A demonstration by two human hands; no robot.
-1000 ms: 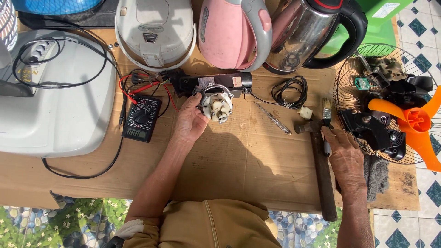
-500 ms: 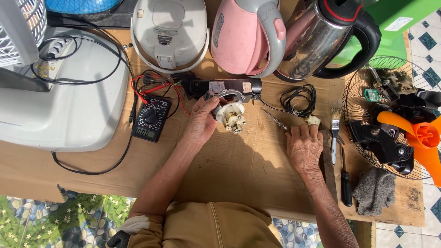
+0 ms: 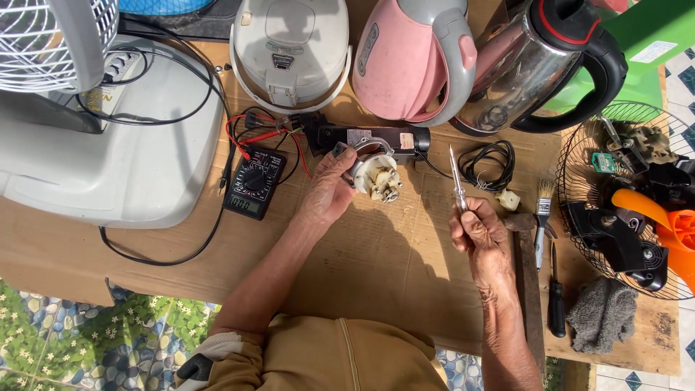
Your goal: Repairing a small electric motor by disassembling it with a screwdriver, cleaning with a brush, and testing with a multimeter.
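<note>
Holding the small motor [image 3: 376,174] in my left hand [image 3: 329,192], I keep it raised just above the desk [image 3: 391,268]. My right hand [image 3: 478,232], which lay flat on the desk a moment ago, now clenches a screwdriver [image 3: 456,177], tip upward, right of the motor.

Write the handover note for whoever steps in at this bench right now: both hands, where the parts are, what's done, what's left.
Left hand: grips the small white motor part, lifted just above the cardboard-covered table, in front of a black unit.
Right hand: holds a thin screwdriver upright, tip up, apart from the motor part.
Nearby: multimeter with red and black leads to the left; paintbrush and dark-handled screwdriver to the right; fan guard holding loose parts and an orange blade.
Done: motor part in hand, tool picked up.
Left: the tool has not yet met the part.
</note>
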